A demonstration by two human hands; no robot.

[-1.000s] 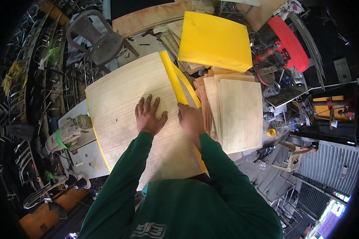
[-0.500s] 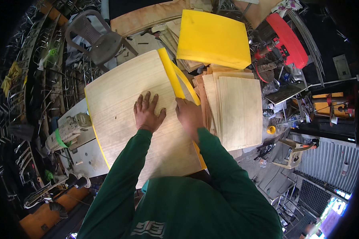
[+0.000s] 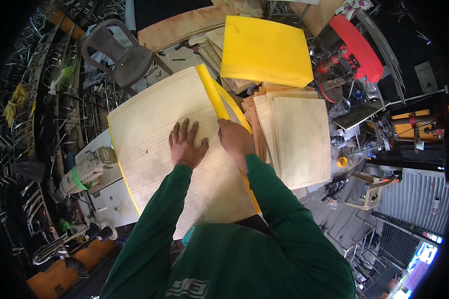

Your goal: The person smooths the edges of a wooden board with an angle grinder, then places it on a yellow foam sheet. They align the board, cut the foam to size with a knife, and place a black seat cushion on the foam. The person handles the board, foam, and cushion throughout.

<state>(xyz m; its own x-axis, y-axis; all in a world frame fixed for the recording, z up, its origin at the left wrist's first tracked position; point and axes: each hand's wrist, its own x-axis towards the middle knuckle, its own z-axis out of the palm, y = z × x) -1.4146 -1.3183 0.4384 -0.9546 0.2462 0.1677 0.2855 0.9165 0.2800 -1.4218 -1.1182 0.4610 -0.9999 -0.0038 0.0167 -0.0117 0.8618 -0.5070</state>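
A large pale wooden panel (image 3: 154, 129) lies flat before me, with thin yellow edging along its left side. My left hand (image 3: 188, 147) rests flat on its middle, fingers spread. At the panel's right edge, my right hand (image 3: 234, 138) is closed over a yellow strip (image 3: 210, 92) that runs along that edge. Its fingers are curled under, so whatever they grip is hidden. A second, narrower yellow strip (image 3: 237, 110) bows outward just right of the first and passes behind the right hand. More yellow (image 3: 253, 197) shows along the edge beside my right forearm.
Right of the panel sits a stack of thin wooden sheets (image 3: 302, 139). A yellow slab (image 3: 265, 50) lies behind it. A red machine (image 3: 356, 50) stands at the far right, a grey plastic chair (image 3: 129, 57) at the far left. A power tool with green tape (image 3: 87, 172) lies left.
My right hand has shifted slightly farther along the panel's right edge, still closed. The left hand stays flat on the panel. The whole view has moved a little.
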